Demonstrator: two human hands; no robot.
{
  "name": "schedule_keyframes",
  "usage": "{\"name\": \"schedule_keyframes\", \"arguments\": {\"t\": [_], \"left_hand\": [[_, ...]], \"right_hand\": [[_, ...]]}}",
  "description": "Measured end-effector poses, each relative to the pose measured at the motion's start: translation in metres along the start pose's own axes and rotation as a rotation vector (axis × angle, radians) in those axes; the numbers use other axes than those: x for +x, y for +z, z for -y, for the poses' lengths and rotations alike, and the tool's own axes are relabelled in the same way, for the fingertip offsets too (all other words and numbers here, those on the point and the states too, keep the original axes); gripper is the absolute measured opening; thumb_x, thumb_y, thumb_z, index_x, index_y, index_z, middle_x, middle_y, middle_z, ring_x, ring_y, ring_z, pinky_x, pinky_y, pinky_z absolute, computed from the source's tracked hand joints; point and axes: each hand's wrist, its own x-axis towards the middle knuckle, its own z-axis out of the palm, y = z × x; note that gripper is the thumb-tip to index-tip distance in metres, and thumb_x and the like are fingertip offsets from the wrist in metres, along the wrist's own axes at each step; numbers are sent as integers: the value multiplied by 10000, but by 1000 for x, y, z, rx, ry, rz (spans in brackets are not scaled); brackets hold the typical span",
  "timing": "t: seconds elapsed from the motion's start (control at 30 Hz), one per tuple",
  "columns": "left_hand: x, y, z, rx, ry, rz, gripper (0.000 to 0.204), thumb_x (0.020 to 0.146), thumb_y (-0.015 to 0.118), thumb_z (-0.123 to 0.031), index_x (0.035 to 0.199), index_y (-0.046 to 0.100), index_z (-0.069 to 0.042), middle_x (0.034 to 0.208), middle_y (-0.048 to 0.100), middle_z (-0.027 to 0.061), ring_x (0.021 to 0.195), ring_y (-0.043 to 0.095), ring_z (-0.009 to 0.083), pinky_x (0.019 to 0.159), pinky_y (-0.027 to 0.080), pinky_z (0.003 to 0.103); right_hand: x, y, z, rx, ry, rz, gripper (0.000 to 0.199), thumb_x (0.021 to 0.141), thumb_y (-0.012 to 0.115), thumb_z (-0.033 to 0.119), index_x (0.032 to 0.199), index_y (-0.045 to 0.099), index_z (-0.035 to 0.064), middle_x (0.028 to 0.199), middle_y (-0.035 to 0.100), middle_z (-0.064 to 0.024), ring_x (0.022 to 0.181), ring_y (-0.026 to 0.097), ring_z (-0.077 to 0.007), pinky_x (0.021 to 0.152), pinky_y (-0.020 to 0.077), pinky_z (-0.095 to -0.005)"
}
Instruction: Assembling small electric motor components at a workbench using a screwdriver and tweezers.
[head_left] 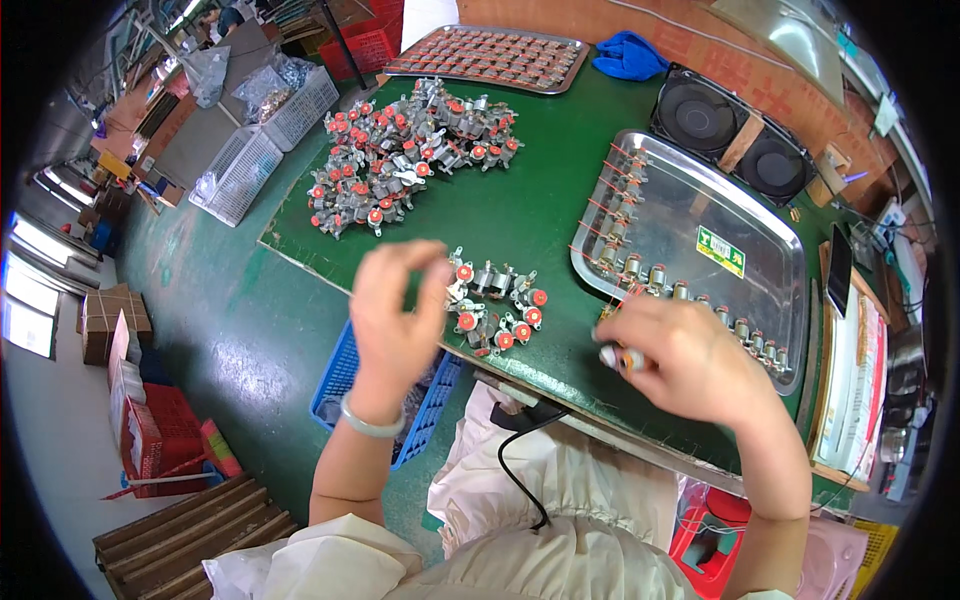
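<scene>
My left hand hovers at the left of a small cluster of metal cylindrical parts with red round faces and small lugs. Its thumb and fingers curve with a gap between them, and I see nothing held there. My right hand is closed over the table by the near-left corner of a metal tray. A small piece with white and orange on it shows at its fingertips; its kind is unclear. Similar cylindrical parts stand in rows along the tray's left and near edges, some with thin red wires sticking out.
A large heap of the same parts lies at the table's far left. Behind it is a filled tray, with a blue cloth to its right. Two black round fans or speakers and a phone are at the right. A blue crate sits below the table's edge.
</scene>
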Motion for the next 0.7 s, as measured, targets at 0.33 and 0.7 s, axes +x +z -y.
{"name": "schedule_keyframes", "arguments": {"t": [0.33,0.7], "left_hand": [[6,-10,-10,147,-471,443,388,799,587,-296,1048,495,-14,761,591,133,728,582,296,640,447,377],[-2,2,0,-60,-430,401,282,763,646,-174,968,543,-9,654,591,76,585,573,110,540,441,253]], "right_hand": [[122,30,8,2,-31,138,533,660,620,55,1174,474,59,871,555,-126,841,577,-282,732,464,-357],[146,46,-30,226,10,470,528,624,652,143,1127,526,44,866,616,-96,779,580,-199,698,461,-308]]}}
